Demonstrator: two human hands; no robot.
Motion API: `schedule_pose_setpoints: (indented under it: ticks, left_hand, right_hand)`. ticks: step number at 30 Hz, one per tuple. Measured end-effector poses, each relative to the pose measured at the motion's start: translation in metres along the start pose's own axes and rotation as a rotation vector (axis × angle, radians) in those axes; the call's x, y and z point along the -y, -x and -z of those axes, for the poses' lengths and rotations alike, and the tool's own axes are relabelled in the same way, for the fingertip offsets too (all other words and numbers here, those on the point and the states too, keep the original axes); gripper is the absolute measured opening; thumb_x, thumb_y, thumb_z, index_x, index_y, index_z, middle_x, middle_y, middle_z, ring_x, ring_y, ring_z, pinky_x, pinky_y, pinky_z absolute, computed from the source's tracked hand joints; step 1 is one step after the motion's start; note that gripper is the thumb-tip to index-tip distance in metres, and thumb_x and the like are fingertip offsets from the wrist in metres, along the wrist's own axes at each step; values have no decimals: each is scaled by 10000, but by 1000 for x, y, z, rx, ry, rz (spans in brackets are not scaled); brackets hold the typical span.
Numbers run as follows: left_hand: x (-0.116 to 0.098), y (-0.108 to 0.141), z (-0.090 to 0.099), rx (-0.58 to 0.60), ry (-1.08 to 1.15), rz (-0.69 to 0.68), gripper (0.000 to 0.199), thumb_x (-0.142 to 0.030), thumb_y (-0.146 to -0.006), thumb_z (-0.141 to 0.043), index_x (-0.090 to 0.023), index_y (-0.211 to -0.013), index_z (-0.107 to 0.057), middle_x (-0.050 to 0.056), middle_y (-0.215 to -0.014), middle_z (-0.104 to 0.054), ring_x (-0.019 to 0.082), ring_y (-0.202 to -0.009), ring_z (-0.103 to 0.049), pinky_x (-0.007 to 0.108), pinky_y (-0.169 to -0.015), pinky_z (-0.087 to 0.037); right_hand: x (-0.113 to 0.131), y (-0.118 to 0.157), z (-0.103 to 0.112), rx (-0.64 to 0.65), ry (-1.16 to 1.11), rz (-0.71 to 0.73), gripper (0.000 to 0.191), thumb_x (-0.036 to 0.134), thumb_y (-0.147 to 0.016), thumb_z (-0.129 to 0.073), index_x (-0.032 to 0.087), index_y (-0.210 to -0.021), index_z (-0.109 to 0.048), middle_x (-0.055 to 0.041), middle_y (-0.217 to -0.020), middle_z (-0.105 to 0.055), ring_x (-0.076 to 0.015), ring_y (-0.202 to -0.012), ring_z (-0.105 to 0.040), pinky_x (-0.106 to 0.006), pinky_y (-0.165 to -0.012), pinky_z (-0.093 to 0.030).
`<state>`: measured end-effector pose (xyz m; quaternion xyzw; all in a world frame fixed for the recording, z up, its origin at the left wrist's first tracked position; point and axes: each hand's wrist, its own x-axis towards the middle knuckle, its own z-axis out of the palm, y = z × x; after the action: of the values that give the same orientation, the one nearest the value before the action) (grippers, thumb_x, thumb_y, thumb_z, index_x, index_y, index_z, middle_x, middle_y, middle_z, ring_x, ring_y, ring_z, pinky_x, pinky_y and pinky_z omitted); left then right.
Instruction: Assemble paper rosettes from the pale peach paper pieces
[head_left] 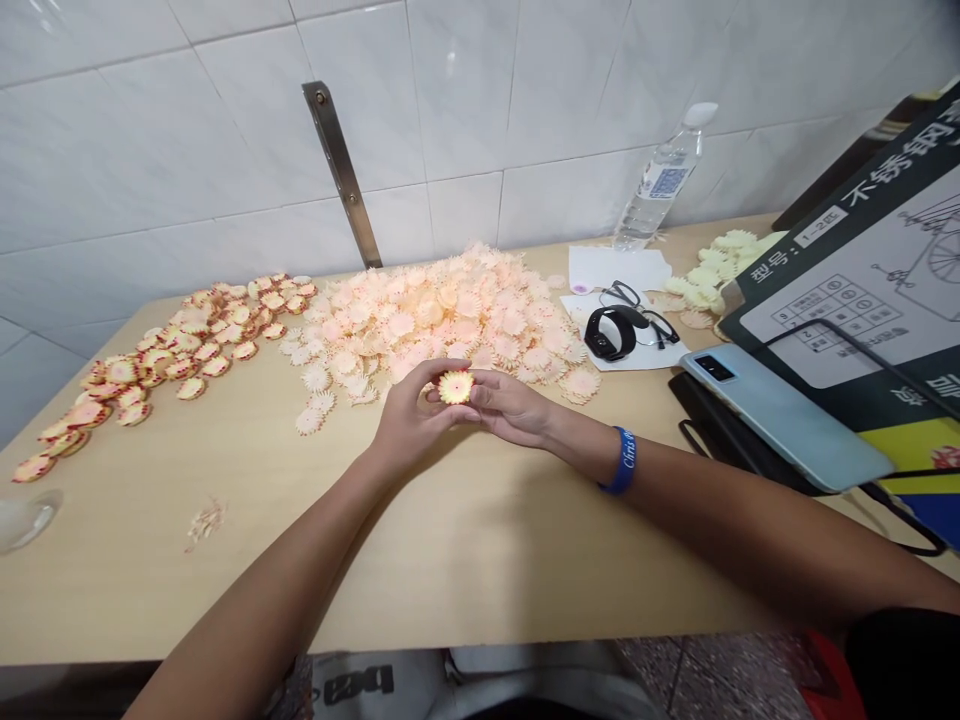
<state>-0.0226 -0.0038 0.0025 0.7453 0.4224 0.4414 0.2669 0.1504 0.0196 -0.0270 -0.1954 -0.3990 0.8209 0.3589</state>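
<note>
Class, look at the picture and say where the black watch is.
The black watch lies on white paper, right of the pink pile, beside the glasses.

Small yellow flower-shaped piece (pixel 456 387), red-tipped, pink-centred, face toward the camera, between both hands (pixel 409 415).

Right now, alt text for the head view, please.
Both hands, left and right, hold a small yellow, red-edged flower-shaped piece over a wooden-topped table. Behind them lies a large pile of pale pink pieces, with red-edged pieces to the left and a bottle, glasses and phone to the right.
</note>
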Motion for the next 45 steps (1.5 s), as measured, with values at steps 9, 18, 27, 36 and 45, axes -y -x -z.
schedule_pose_setpoints:
  ticks: [9, 18, 27, 36, 45]
  left_hand:
    - [2, -2, 2, 136, -89, -164, 465, -389, -817, -698, -235, -1245, -606, 110, -1254, -654, 252, -1158, -604, 390, -985, -474]
    - [-1, -1, -1, 154, -120, -112, 485, -442, -758, -748, -210, -1170, -639, 114, -1152, -701, 259, -1058, -649, 375, -920, -501]
    - [-8, -2, -5, 113, -205, -116, 369, -404, -790, -710, -204, -1098, -676, 106, -1028, -728, 246, -937, -666, 361, -832, -504]
    - [1, -1, -4, -89, 13, -2, 255, -329, -774, -734, -179, -977, -697, 87, -1071, -728, 215, -1011, -667, 295, -863, -519]
    - [7, -1, -5, 19, -2, -76, 544, -416, -713, -784, -224, -1200, -636, 94, -1217, -670, 242, -1124, -621, 375, -971, -493]
  right_hand:
    - [-1, -6, -1, -125, 80, 37, 345, 380, -570, -877, 159, -652, -624, 45, -612, -566, -86, -580, -537, -247, -626, -482]
    - [0, -4, -7, -189, 223, 48, 465, 546, -552, -846, 133, -675, -672, 12, -560, -584, -78, -491, -480, -226, -486, -342]
    - [-2, -3, -5, -145, 433, 161, 464, 590, -680, -746, 149, -572, -650, 4, -511, -578, -114, -530, -537, -254, -564, -414]
    - [-2, 0, -2, -13, 106, 58, 406, 513, -673, -801, 149, -801, -676, -45, -841, -695, -169, -868, -665, -381, -915, -511]
    - [-1, -3, 1, -43, 65, 58, 395, 477, -634, -837, 140, -703, -645, 10, -640, -626, -105, -632, -597, -265, -687, -524]
